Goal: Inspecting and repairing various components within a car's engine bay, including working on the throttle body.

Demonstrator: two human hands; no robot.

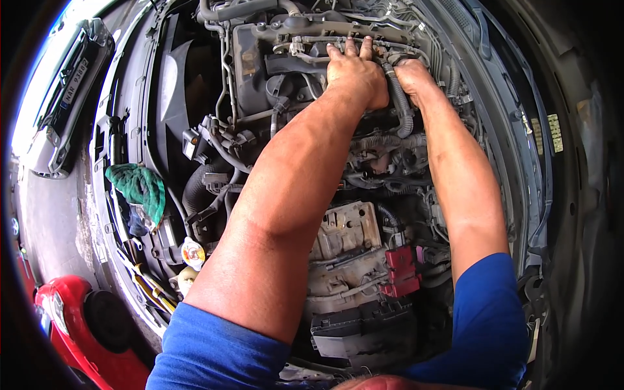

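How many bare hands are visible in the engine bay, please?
2: the left hand, spread over the engine; the right hand, partly hidden, right of a ribbed hose.

Left hand (359,79) on engine (250,62); right hand (412,77) rightward, corrugated hose (403,107) between. Cloth (142,188) on bay's left rim (133,117); round cap (193,252) between cloth and left arm (279,172). Two cars (78,331) beyond rim.

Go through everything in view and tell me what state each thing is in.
Engine: exposed, dusty
Left hand: open, fingers spread, over the engine
Right hand: fingers mostly hidden, grip unclear
Ribbed hose: bent, between both hands
Green cloth: crumpled
Round cap: label facing up
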